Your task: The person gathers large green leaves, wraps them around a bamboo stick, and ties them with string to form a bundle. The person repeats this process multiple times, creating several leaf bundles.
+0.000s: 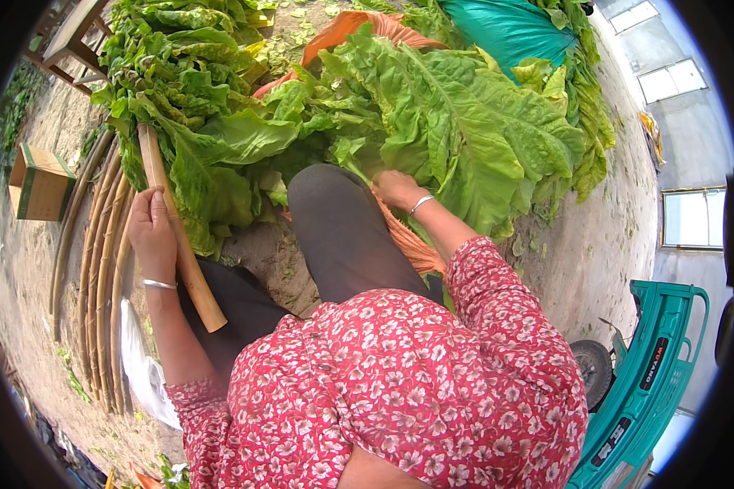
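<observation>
My left hand (pixel 153 229) is at the near part of a thick bamboo pole (pixel 186 247), its thumb and fingers pinched together against the pole's left side; whether they hold a thin string cannot be told. Large green leaves (pixel 186 91), like tobacco leaves, hang bunched along the pole's far part. Beside my right knee, my right hand (pixel 394 188) has its fingers closed around the pale stem end of a green leaf. A heap of broad green and yellowish leaves (pixel 459 122) spreads beyond that hand, partly over an orange woven cloth (pixel 404 235).
Several bamboo poles (pixel 104 269) lie on the ground at left, with a white plastic bag (pixel 140 360) and a cardboard box (pixel 43 186) near them. A wooden bench (pixel 76 36) stands at the far left, a teal sack (pixel 507 30) at the far right. A green vehicle's cargo bed (pixel 645 379) is at right.
</observation>
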The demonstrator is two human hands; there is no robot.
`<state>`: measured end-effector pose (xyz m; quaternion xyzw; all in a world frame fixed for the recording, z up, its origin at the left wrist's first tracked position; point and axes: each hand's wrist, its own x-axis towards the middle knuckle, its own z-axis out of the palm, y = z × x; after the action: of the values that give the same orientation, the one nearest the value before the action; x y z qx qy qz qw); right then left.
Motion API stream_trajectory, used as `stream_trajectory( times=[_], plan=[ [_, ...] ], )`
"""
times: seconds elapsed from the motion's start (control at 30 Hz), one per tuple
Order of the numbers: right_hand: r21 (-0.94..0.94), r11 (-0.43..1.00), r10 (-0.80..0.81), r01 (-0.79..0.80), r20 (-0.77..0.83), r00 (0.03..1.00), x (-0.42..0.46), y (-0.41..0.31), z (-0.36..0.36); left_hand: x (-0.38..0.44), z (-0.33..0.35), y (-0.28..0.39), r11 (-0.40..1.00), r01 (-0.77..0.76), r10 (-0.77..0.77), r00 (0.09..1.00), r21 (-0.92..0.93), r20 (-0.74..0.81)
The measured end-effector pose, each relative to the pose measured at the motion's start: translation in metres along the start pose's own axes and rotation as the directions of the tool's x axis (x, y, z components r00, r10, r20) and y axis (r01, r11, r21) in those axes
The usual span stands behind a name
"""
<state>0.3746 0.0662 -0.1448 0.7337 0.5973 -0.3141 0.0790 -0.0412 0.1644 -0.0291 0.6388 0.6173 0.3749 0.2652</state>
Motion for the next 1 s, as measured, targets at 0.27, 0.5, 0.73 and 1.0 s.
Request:
stream_trajectory(
  times=[0.27, 0.5, 0.73, 1.0],
  plan=[
    [0.396, 0.896, -0.016, 0.200, -0.422, 0.906, -0.072, 0.021, -0.081, 0.002, 0.001, -0.014, 0.996, -0.084, 0.084, 0.996, 0.034, -0.017],
    [0.885, 0.048, 0.328, 0.464, -0.452, 0.829, -0.152, 0.115, -0.233, 0.003, -0.002, -0.005, 0.999, 0.012, -0.009, 0.998, -0.050, 0.054],
    [0.787, 0.377, 0.472, 0.488, -0.617, 0.630, -0.132, 0.149, -0.285, 0.001, -0.004, -0.001, 0.994, 0.100, -0.097, 0.993, -0.041, 0.060],
    [0.025, 0.994, 0.100, -0.103, -0.542, 0.834, 0.015, 0.068, -0.229, 0.002, -0.003, -0.014, 0.999, -0.035, 0.035, 0.999, 0.000, 0.016]
  ],
)
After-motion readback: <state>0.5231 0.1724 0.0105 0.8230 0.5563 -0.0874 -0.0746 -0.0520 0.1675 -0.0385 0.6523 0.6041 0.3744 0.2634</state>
